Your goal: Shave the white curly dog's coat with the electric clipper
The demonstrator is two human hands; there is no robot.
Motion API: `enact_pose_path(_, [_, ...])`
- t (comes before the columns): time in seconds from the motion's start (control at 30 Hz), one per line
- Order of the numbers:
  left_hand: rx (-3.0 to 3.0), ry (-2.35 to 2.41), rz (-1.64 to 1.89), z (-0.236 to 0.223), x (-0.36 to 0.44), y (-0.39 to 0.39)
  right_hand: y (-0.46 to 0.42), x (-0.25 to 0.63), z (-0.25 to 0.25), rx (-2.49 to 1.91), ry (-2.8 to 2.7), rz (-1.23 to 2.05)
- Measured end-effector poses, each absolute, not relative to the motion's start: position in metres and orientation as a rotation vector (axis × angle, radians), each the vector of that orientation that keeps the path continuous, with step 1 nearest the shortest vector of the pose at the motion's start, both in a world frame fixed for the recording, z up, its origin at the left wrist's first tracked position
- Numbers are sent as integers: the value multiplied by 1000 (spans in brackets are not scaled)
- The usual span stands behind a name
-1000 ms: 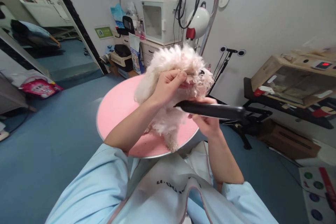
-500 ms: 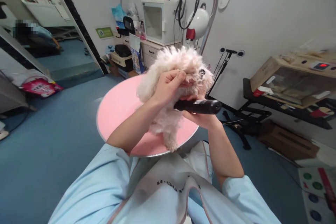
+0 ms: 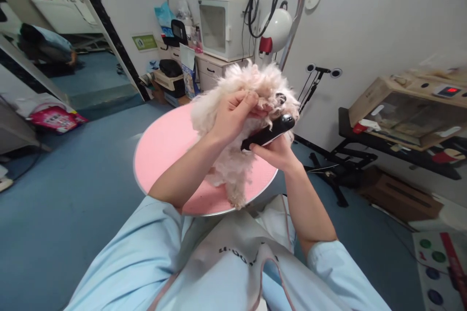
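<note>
A white curly-coated dog is on a round pink grooming table, its head turned to the right. My left hand is closed on fur at the side of the dog's head, thumb and fingers pinched together. My right hand grips a black hair clipper below the dog's face. The clipper slants, its rounded end up and to the right near the muzzle. The dog's fur or my hand hides its blade end, and the right fingers are partly covered by the clipper.
A metal grooming arm with hanging black loops rises behind the table. A white cabinet stands on drawers at the back. To the right are a wooden glass-fronted box and a black stand. Another person crouches beyond the doorway.
The clipper has tilted from nearly level to slanted, its rounded end rising towards the dog's muzzle as my right hand turned. My left hand keeps its pinch, shifted slightly upward.
</note>
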State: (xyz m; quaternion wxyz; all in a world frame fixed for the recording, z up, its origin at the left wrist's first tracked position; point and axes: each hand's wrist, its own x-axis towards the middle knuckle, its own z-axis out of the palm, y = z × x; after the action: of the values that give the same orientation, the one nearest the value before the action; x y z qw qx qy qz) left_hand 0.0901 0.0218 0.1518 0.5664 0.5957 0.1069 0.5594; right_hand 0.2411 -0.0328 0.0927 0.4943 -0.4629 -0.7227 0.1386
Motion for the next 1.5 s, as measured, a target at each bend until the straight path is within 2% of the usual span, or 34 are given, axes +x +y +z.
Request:
enact_pose_path(0.1, [1417,274,1308,150,90,21,-42,247,86,-1034,-1833,462])
enact_pose_path(0.33, [1437,315,1299,152,90,22,-42,233,70,-1040,-1312,196])
enact_pose_path(0.53, [1452,309,1322,154,87,25,-40,216,60,-1150,-1414,348])
enact_pose_path(0.7, [1526,318,1256,154,88,19,-55,231,54,-1003,-1650,419])
enact_pose_path(0.93, [1520,368,1233,154,93,20,-44,214,58,-1012,-1302,222])
enact_pose_path(1.1, [1436,448,1264,154,81,26,-39,196,49,-1092,-1513,482])
enact_pose_path(1.23, [1450,450,1199,150,70,26,-42,200,51,-1010,-1740,516])
enact_pose_path(1.4, [1479,424,1135,148,76,29,-34,190,65,-1074,-1320,319])
enact_pose_path(1.5, [1465,436,1145,150,80,33,-29,176,60,-1231,-1359,347])
